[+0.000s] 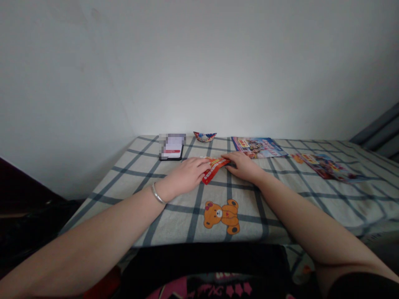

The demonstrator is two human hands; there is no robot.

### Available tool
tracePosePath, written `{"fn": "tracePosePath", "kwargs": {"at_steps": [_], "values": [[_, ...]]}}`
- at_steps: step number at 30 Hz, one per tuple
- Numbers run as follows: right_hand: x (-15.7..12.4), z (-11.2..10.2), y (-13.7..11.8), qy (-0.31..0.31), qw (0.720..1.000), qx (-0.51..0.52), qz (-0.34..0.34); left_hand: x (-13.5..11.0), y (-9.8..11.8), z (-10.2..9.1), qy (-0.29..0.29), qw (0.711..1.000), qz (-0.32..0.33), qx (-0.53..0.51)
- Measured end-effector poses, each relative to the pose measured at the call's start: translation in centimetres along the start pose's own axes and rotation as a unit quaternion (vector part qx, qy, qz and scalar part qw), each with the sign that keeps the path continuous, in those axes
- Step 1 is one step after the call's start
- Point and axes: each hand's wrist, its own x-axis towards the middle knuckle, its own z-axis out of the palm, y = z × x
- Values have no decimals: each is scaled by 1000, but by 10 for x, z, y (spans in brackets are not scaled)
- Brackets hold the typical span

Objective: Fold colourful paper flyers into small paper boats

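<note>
A red printed paper sheet with yellow and white lettering lies bent on the checked tablecloth between my hands. My left hand, with a silver bangle at the wrist, presses its fingers onto the left part of the paper. At the paper's right end, my right hand has its fingers and thumb closed on the edge. Part of the sheet is hidden under my fingers.
A phone with a lit screen lies behind my left hand. By the wall sits a small folded paper boat. Glossy leaflets lie at the back right, with more printed leaflets further right. The tablecloth shows a printed bear.
</note>
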Motion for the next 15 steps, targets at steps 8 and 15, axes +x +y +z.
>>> {"fn": "tracePosePath", "kwargs": {"at_steps": [8, 15], "values": [[0, -6, 1, 0, 1000, -7, -16, -1, -3, 1, -9, 999, -45, 23], [-1, -11, 5, 41, 996, -21, -76, 0, -10, 4, -15, 1000, -16, 20]]}}
